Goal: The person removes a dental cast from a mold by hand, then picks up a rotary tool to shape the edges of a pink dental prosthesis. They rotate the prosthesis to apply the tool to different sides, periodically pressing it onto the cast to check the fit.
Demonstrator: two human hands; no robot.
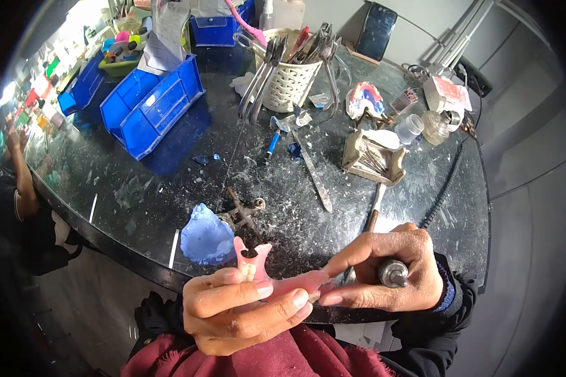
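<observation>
My left hand (242,314) is closed around a pink denture (289,284), with a few pale teeth showing near its left end. A dark opening shows in the upper left part of the denture. In my right hand (412,251) is a metal rotary handpiece (393,274), its rounded rear end facing the camera. My right index fingertip and thumb are at the denture's right end; the handpiece's working tip is hidden. A light-blue moulded piece (206,235) lies on the bench just beyond my left hand, beside a dark metal cross-shaped object (242,210).
White dust covers the dark bench (283,232). A metal file-like tool (313,176) and a blue-handled tool (273,143) lie mid-bench. Behind stand a basket of pliers (286,81) and blue bins (154,110). A dental model (366,100) sits right. Another person's arm (22,169) shows far left.
</observation>
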